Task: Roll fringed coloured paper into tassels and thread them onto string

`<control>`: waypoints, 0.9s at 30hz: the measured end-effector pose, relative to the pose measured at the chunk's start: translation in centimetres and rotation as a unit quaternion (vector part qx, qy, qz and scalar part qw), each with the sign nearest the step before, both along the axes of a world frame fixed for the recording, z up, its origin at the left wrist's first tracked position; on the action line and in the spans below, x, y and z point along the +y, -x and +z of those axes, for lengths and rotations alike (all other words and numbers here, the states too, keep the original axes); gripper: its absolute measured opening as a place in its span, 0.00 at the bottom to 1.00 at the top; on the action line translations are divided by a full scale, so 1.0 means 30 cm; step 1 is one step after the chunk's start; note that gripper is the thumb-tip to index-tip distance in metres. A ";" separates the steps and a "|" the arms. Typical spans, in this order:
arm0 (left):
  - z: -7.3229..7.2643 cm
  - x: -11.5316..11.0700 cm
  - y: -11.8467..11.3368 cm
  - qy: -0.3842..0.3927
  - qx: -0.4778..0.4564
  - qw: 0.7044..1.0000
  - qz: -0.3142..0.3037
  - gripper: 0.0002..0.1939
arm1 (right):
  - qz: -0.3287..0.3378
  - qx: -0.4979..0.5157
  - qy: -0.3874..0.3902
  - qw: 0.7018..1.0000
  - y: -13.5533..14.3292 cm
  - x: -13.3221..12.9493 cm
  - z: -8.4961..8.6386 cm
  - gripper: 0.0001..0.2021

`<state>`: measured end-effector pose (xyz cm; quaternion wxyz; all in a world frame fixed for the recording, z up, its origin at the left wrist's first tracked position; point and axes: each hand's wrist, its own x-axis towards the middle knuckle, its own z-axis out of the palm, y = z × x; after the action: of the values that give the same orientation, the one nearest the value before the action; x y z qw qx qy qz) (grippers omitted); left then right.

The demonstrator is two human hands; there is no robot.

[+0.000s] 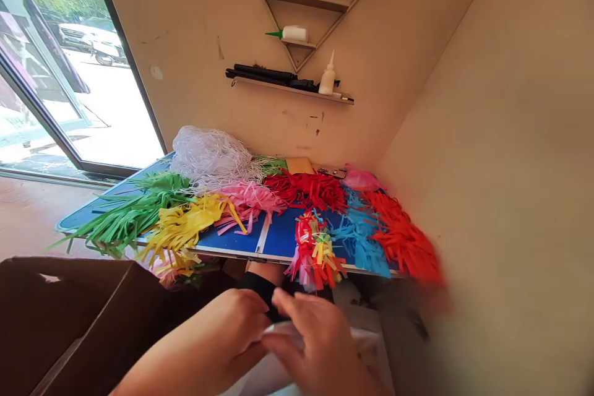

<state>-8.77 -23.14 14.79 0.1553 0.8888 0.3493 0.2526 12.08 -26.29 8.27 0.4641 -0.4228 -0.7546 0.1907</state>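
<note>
Head view: left hand and right hand meet low in frame, fingers pinching white plastic between them; multicoloured fringe bundle hangs at twelve o'clock off blue table, nearer the right.

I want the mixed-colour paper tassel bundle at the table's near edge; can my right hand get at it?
Probably yes: the right hand sits just below the mixed-colour paper tassel bundle, nothing between, though it is touching something white.

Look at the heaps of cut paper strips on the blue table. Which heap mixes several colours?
The small bundle at the table's near edge, nearest the hands: red, yellow, green and blue strips together. Every other heap is one colour.
</note>
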 end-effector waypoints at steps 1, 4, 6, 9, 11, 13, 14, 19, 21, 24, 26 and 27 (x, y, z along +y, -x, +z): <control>-0.013 0.023 -0.017 0.042 -0.008 0.999 0.004 0.13 | -0.036 0.006 0.014 0.999 -0.009 0.029 0.010 0.19; -0.082 0.081 -0.033 0.179 -0.166 0.968 0.060 0.12 | -0.183 0.097 0.094 0.974 -0.077 0.103 0.021 0.21; -0.140 0.097 -0.039 0.275 -0.295 0.914 0.049 0.22 | -0.228 0.220 0.149 0.937 -0.130 0.132 0.010 0.22; -0.212 0.091 -0.079 0.332 -0.398 0.853 0.056 0.19 | -0.207 0.399 0.217 0.866 -0.168 0.150 -0.024 0.25; -0.241 0.078 -0.120 0.288 -0.411 0.859 0.103 0.14 | -0.205 0.464 0.242 0.827 -0.161 0.151 -0.045 0.25; -0.255 0.069 -0.157 0.206 -0.391 0.884 0.148 0.14 | -0.209 0.492 0.247 0.808 -0.142 0.147 -0.064 0.25; -0.259 0.067 -0.170 0.157 -0.374 0.898 0.170 0.14 | -0.210 0.498 0.243 0.805 -0.132 0.144 -0.074 0.25; -0.284 0.070 -0.195 -0.056 -0.294 0.924 0.238 0.15 | -0.226 0.500 0.210 0.809 -0.104 0.115 -0.130 0.26; -0.293 0.067 -0.196 -0.077 -0.279 0.927 0.237 0.14 | -0.223 0.490 0.209 0.817 -0.106 0.104 -0.149 0.26; -0.304 0.050 -0.201 -0.082 -0.290 0.928 0.220 0.12 | -0.235 0.481 0.201 0.820 -0.113 0.100 -0.164 0.25; -0.310 0.033 -0.209 -0.081 -0.324 0.919 0.211 0.10 | -0.257 0.493 0.183 0.811 -0.118 0.104 -0.165 0.25; -0.312 0.025 -0.214 -0.075 -0.340 0.912 0.217 0.13 | -0.262 0.504 0.176 0.804 -0.120 0.107 -0.164 0.25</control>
<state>-2.35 -22.39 5.43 0.1387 0.6601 0.4399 0.5930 15.69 -23.09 3.35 0.7291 -0.5233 -0.2287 0.3772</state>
